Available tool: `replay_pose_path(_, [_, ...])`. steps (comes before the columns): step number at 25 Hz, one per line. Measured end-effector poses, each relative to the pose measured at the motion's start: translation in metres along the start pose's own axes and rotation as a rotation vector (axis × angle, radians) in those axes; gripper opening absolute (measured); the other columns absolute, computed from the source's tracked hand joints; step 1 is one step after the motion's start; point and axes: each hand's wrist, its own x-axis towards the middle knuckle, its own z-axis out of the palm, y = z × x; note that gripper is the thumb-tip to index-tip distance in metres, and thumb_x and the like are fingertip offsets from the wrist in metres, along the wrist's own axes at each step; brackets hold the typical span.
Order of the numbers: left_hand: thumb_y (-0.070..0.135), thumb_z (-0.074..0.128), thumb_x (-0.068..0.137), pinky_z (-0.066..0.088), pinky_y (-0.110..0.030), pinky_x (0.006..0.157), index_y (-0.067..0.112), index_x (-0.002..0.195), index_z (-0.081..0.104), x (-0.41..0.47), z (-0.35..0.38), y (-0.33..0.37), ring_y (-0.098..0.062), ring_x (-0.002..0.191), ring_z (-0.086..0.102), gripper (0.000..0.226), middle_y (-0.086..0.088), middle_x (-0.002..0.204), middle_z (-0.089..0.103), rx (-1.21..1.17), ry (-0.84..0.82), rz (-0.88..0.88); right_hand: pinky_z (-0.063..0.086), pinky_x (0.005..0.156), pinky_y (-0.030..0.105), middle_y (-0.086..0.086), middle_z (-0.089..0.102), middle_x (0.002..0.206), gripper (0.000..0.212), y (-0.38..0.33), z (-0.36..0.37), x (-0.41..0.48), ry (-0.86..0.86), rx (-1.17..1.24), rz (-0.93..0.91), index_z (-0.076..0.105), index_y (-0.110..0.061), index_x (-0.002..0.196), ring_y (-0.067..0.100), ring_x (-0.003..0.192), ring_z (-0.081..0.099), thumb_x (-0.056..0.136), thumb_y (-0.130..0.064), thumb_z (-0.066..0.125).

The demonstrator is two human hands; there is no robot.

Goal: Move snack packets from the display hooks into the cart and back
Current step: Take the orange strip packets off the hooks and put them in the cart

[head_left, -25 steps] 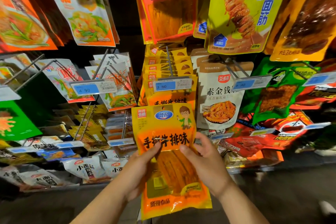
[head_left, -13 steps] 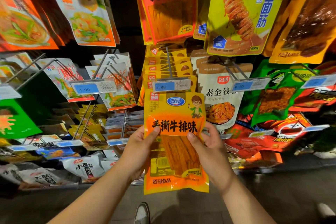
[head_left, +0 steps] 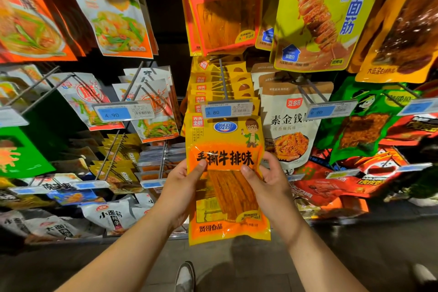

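Far left, white-and-red packets [head_left: 87, 99] hanging behind a price tag [head_left: 123, 112] marked 4.90, well apart from the work.

Toward the middle, left hand [head_left: 182, 187]: thumb laid across the front of the yellow packet [head_left: 225, 142], fingers curled out of sight behind its left edge.

Packet itself held upright between both hands, long axis vertical, printed face toward the camera, top edge right at the underside of the 3.80 tag [head_left: 227, 110]. Directly above and behind that tag, the hook [head_left: 221, 78], running back into the rack and strung with a row of matching packets [head_left: 201, 89]. Hanging hole hidden by the tag, so impossible to say whether on the hook's tip or just short of it. Judged as the return leg: travel up and back along the hook's line, not sideways.

Right of the packet, right hand [head_left: 270, 185], mirroring the grip: thumb on the front, fingers behind the right edge. Both hands about equally near the hook.

Further right, a white pouch [head_left: 291, 125] hanging just beside.
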Motion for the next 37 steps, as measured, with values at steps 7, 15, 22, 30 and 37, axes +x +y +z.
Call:
replay_pose_path(7, [0.029, 0.058, 0.103, 0.064, -0.046, 0.078, 0.015, 0.119, 0.069, 0.005, -0.001, -0.004, -0.035, 0.105, 0.075, 0.024, -0.015, 0.114, 0.077, 0.014, 0.000, -0.009, 0.060, 0.089, 0.045, 0.000, 0.075, 0.117, 0.036, 0.007, -0.002, 0.001, 0.022, 0.008, 0.010, 0.058, -0.040, 0.121, 0.020, 0.111, 0.071, 0.090, -0.036, 0.075])
replay_pose_path(15, [0.022, 0.062, 0.103, 0.060, -0.034, 0.062, 0.017, 0.114, 0.067, 0.025, 0.008, 0.001, -0.030, 0.088, 0.078, 0.014, -0.012, 0.102, 0.080, 0.133, 0.031, 0.014, 0.057, 0.095, 0.054, -0.002, 0.074, 0.119, 0.039, 0.007, -0.002, 0.022, 0.064, -0.008, 0.042, 0.059, -0.046, 0.119, 0.019, 0.112, 0.070, 0.083, -0.046, 0.077])
replay_pose_path(22, [0.022, 0.062, 0.102, 0.062, -0.048, 0.078, 0.019, 0.115, 0.068, 0.022, 0.004, -0.005, -0.033, 0.098, 0.077, 0.015, -0.011, 0.108, 0.079, 0.145, 0.072, 0.005, 0.060, 0.089, 0.047, -0.004, 0.075, 0.118, 0.034, 0.012, -0.003, 0.020, 0.036, -0.014, 0.051, 0.058, -0.044, 0.121, 0.016, 0.110, 0.071, 0.091, -0.038, 0.074])
replay_pose_path(30, [0.019, 0.065, 0.102, 0.060, -0.059, 0.090, 0.015, 0.117, 0.067, 0.030, 0.002, -0.005, -0.036, 0.099, 0.076, 0.016, -0.012, 0.107, 0.079, 0.223, 0.083, 0.004, 0.061, 0.084, 0.041, -0.012, 0.076, 0.110, 0.033, 0.012, -0.002, 0.024, 0.105, -0.119, 0.026, 0.057, -0.045, 0.119, 0.009, 0.100, 0.074, 0.091, -0.038, 0.074])
replay_pose_path(37, [0.000, 0.084, 0.081, 0.054, -0.052, 0.103, 0.016, 0.134, 0.048, 0.069, 0.009, 0.012, -0.029, 0.117, 0.067, 0.067, -0.005, 0.124, 0.070, 0.644, 0.132, 0.229, 0.046, 0.063, 0.012, -0.017, 0.063, 0.099, 0.036, 0.007, -0.001, 0.076, 0.203, -0.505, -0.068, 0.049, -0.030, 0.114, -0.006, 0.078, 0.063, 0.090, -0.042, 0.073])
